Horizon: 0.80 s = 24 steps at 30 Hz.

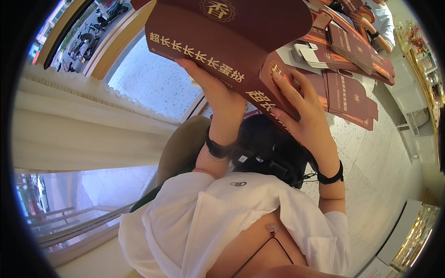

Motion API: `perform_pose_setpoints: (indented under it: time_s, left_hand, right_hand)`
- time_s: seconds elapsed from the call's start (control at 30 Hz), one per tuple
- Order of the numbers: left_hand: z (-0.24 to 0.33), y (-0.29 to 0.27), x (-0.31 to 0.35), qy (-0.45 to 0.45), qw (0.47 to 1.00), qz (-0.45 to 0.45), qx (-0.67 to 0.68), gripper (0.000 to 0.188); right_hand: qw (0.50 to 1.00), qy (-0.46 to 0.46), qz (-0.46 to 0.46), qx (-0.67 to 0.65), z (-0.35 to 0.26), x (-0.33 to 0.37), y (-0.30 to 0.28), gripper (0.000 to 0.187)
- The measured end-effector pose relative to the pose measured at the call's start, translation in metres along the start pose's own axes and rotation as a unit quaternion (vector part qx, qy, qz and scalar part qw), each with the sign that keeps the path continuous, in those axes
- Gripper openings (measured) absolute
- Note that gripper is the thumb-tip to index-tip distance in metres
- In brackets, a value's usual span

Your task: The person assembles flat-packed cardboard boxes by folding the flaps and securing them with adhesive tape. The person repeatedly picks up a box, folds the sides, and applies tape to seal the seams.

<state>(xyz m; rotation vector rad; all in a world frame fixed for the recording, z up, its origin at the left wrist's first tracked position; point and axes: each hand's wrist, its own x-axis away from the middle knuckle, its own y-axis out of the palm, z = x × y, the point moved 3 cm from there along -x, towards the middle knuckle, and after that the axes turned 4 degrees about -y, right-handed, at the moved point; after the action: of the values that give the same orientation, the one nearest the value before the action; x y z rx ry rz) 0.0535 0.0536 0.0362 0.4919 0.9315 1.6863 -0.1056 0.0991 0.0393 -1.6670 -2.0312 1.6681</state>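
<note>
Near the close edge of the pale table [288, 56], I had one long dark-maroon paperboard carton with gold print [227, 41] held up, part folded, panels standing at angles. Its top ran out of view, so couldn't tell whether anything else propped it.

Grip: left hand [215, 85] closed on the lower long edge, left half; most of those fingers were behind the board, couldn't tell how far they wrapped. Right hand [309, 109] held the end corner: fingertips spread on the small maroon end flap with a gold seal [268, 78], thumb along the long lower panel.

Handling, my read: light, stiff along the panels, springy at the creases. Not breakable, but easy to dent or crease off-line, and the smooth face could've slid under dry fingers. Best hold: folded edges and corners, where it looked stiffest. Worst: middle of a wide panel, which would bow. Flap wanted light pressure close to its crease, not at the tip.

Flat maroon carton blanks [350, 99] lay at the table's near right, seeming to jut past the edge; more flat maroon stacks [350, 44] sat behind, toward the far edge.
</note>
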Motion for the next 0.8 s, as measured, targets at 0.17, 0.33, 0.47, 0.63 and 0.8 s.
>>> perform_pose_setpoints:
  time_s: [0.17,0.33,0.47,0.63,0.8]
  left_hand:
    - [-0.002,0.000,-0.002,0.036,0.999,0.012,-0.001,0.084]
    - [-0.008,-0.005,-0.005,0.051,0.999,0.006,0.010,0.081]
    - [-0.006,-0.007,-0.009,0.084,0.996,0.016,-0.006,0.079]
    - [-0.009,-0.007,-0.005,0.062,0.998,-0.010,-0.018,0.081]
    - [-0.016,-0.014,0.005,0.031,0.995,-0.052,-0.077,0.088]
  right_hand:
    - [0.999,0.032,0.007,-0.004,-0.003,0.001,0.001,0.065]
    - [0.998,0.033,0.029,-0.036,0.002,-0.001,0.002,0.062]
    - [0.998,0.043,0.024,-0.036,-0.003,-0.002,0.002,0.061]
    - [0.996,-0.006,0.046,-0.074,-0.002,-0.006,-0.002,0.062]
    - [0.990,-0.013,0.084,-0.112,-0.003,-0.008,0.001,0.059]
